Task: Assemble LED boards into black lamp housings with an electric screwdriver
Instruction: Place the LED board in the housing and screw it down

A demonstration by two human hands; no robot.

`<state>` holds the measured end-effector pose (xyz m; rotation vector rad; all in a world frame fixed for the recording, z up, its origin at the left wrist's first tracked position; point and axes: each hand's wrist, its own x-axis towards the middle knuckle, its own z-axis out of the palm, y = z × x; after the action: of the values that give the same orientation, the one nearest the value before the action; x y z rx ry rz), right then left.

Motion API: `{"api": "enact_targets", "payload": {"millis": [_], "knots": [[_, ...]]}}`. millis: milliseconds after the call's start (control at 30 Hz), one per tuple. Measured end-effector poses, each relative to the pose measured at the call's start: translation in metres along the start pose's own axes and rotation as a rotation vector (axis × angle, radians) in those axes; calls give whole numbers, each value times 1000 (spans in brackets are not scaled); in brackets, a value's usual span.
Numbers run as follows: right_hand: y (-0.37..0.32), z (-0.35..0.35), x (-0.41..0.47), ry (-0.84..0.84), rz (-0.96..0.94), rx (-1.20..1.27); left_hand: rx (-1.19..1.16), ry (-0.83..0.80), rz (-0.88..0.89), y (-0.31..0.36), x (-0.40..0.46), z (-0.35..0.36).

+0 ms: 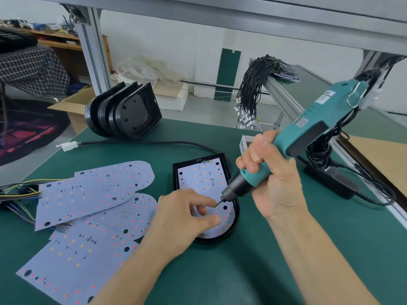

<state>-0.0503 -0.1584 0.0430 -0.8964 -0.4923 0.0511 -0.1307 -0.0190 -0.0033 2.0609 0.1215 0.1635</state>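
A black lamp housing (pixel 235 216) lies on the green mat with a white LED board (pixel 199 175) seated inside it. My right hand (pixel 271 179) grips a teal electric screwdriver (pixel 308 130), tilted, with its bit tip down on the board's lower part. My left hand (pixel 187 214) rests on the board beside the bit, the forefinger and thumb curled at a small screw under the tip. Three loose LED boards (pixel 94 190) with coloured wire tails lie to the left.
A stack of empty black housings (pixel 123 111) stands at the mat's far left. A black cable with a white plug (pixel 66 146) runs across the mat. Bundled black wires (pixel 253 89) hang off an aluminium rail. The screwdriver's power adapter (pixel 330 179) and cord lie at the right.
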Motion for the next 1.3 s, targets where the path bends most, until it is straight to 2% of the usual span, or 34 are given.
{"api": "enact_targets", "payload": {"millis": [200,300,400,467,633,867,1033,1200,1300], "knots": [[-2,3,1,11,-4,10,-89,62,-26,-5,3,3],[-3,2,1,9,-10,-2,-39,77,-45,-7,2,-2],[-4,-4,-1,15,-19,-19,-5,163,-70,-11,5,-22],[-4,-9,-3,19,-20,-22,99,162,-60,-10,4,-35],[1,-8,-9,23,1,-25,591,-103,-53,7,-2,-34],[2,3,-13,61,31,-20,1035,-348,-112,33,22,-10],[-4,3,-12,85,21,-17,1160,-528,-154,47,38,2],[-7,-1,-15,104,9,-2,1159,-456,-73,42,31,7],[-9,-2,-16,113,-9,9,992,-368,-48,31,25,-3]]}}
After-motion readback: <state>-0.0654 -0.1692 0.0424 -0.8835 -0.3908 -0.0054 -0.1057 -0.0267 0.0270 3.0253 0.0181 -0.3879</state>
